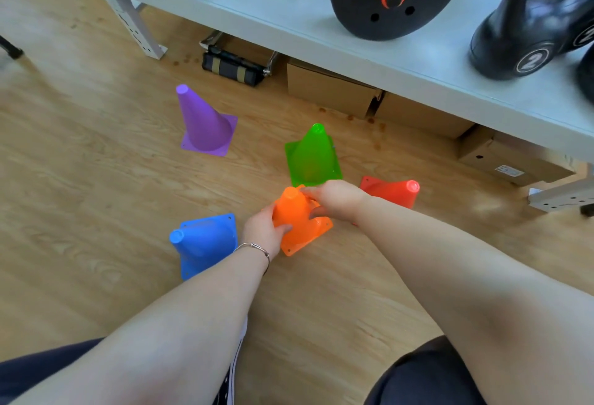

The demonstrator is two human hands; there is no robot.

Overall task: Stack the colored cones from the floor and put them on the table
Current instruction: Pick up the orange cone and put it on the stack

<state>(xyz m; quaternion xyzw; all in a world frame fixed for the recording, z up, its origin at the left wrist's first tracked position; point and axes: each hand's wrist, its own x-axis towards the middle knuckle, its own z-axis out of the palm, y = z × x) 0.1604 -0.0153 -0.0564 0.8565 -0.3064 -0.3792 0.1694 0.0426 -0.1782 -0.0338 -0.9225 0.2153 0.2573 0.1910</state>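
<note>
Both hands clamp the orange cone [297, 218] on the floor [96, 179]: the left grip [265, 231] wraps its near side, the right grip [334, 199] pinches its far side. Just beyond the right grip stands the green cone [313, 155]; the red cone [393, 192] lies beside it, the blue cone [204, 242] beside the left grip, the purple cone [202, 120] farther off. On the counter [289, 16], a kettlebell [527, 28] reads "2".

Five cones stand on the floor [96, 179] before the table [289, 16]. The middle cone [297, 221] is between the left hand [262, 231] and the right hand [334, 197], both touching it. Just left of it is the left cone [205, 244], to its right the right cone [393, 194], just behind it the back cone [313, 157]. The far cone [204, 122] is behind, to the left. Boxes [331, 89] lie under the table, a kettlebell [527, 28] on it.
</note>
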